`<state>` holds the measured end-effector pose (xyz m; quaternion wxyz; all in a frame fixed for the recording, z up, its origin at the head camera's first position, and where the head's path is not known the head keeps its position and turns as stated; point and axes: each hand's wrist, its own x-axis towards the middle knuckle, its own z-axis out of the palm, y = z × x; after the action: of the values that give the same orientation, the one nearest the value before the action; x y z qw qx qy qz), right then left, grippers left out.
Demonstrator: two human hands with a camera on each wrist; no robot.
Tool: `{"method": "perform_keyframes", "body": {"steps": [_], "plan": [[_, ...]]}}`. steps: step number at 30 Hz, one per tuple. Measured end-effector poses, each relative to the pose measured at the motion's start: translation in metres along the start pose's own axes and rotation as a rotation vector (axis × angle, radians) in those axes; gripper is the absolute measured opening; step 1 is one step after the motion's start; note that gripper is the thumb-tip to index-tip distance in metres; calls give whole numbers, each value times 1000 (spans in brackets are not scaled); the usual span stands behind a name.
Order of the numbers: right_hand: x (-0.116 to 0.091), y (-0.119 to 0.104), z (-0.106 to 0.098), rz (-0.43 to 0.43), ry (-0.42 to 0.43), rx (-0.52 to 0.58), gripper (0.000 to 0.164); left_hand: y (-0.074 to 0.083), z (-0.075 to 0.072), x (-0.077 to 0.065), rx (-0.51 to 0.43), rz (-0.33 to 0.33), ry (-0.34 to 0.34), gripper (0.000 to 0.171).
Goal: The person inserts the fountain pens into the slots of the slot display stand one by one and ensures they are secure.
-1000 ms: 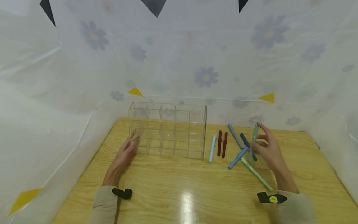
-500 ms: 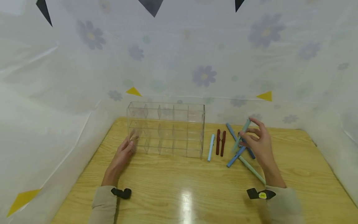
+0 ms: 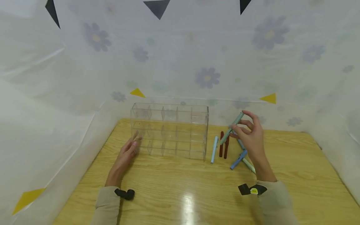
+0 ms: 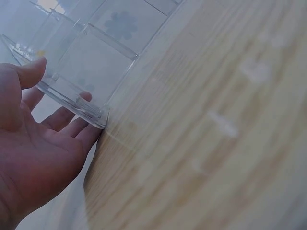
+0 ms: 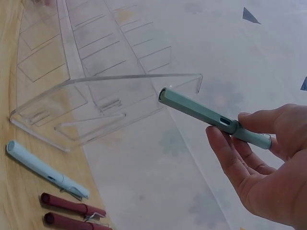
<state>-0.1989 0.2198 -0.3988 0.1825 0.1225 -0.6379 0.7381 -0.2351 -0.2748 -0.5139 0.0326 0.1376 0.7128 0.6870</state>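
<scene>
A clear acrylic rack with several compartments (image 3: 207, 134) stands on the table. My left hand (image 3: 126, 154) holds its left end; in the left wrist view, the thumb is on one side of the clear edge and the fingers on the other. My right hand (image 3: 253, 140) pinches a teal green pen (image 5: 196, 111) between thumb and fingers, tilted in the air right of the rack. Below it lie two dark red pens (image 3: 226, 150), and a pale blue pen (image 3: 214, 149) is beside the rack.
Blue pens (image 3: 238, 160) lie crossed under my right hand, partly hidden, with a light green pen (image 3: 248, 165) touching the pile. A white flowered curtain (image 3: 180, 62) encloses the wooden table (image 3: 157, 187) at the back and sides.
My right hand has moved left and up with the teal green pen, from over the pile to above the dark red pens. The pen has tilted from nearly upright. My left hand stays put.
</scene>
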Motion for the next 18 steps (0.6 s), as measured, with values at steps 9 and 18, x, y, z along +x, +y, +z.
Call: {"method": "perform_keyframes", "body": {"steps": [9, 18], "plan": [[17, -7, 29, -35, -49, 21, 61, -1, 2, 2, -1, -9, 9, 56], [37, -6, 57, -109, -47, 45, 55, -1, 3, 4, -12, -4, 4, 56]]}}
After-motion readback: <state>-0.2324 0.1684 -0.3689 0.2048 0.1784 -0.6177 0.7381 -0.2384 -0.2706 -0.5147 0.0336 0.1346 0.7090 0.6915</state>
